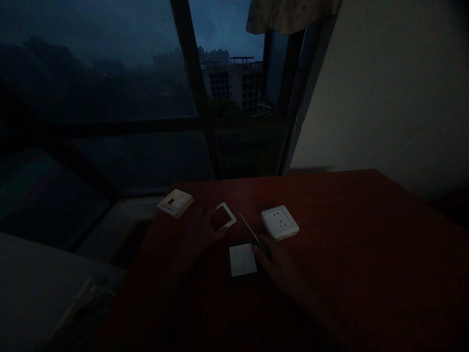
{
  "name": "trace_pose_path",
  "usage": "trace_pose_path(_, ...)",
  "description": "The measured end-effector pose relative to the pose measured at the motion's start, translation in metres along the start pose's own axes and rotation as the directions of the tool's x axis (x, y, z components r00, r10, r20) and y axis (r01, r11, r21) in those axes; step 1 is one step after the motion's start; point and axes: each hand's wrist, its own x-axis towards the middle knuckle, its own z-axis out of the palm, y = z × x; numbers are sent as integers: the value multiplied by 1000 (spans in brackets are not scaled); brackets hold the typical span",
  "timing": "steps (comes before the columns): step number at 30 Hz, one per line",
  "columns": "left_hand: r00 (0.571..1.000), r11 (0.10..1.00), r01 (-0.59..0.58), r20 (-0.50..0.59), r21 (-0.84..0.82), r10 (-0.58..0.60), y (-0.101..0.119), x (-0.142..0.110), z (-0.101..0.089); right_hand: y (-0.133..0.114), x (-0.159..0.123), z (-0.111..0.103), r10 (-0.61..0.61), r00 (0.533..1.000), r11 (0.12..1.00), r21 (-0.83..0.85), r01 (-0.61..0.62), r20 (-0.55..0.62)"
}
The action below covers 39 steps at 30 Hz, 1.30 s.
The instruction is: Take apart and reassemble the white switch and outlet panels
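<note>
In dim light, my left hand [205, 231] grips a white square cover frame [230, 215] by its left side and near corner, the frame lying at or just above the tabletop. My right hand [281, 264] is closed round the green handle of a screwdriver [250, 228], whose metal shaft points away and to the left. Beneath the screwdriver handle lies a white switch panel [243, 261] with a dark border, beside my right fingertips. Just beyond my right hand sits a white wall socket [280, 221] with several slots, face up.
Near the left table edge lies a white mounting plate or box [176, 202] with a small opening. The reddish-brown table [348, 220] stands against a large dark window [128, 161] and a pale wall [381, 98]. A ledge [25, 274] runs along the left.
</note>
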Motion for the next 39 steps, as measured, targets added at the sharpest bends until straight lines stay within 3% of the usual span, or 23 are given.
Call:
trace_pose_path(5, 995, 988, -96, -37, -123, 93, 17, -23, -6, 1, 0, 2, -2, 1000, 1000, 28, 2, -26)
trace_pose_path(14, 964, 968, -194, 152, -159, 219, 37, -79, 8, 6, 0, 9, -6, 992, 999, 52, 13, -125)
trace_pose_path(21, 960, 957, -221, 133, -186, 248, 38, -82, 16, 3, 1, 7, 47, 991, 999, 21, -45, -124)
trace_pose_path(32, 937, 938, -304, 127, -169, 326, 36, -80, 21, 5, 4, 7, 4, 997, 1000, 3, -3, -81)
trace_pose_path(39, 951, 948, -237, 151, -211, 271, 34, -80, 19, 6, 5, 8, -4, 996, 1000, -5, 4, -86)
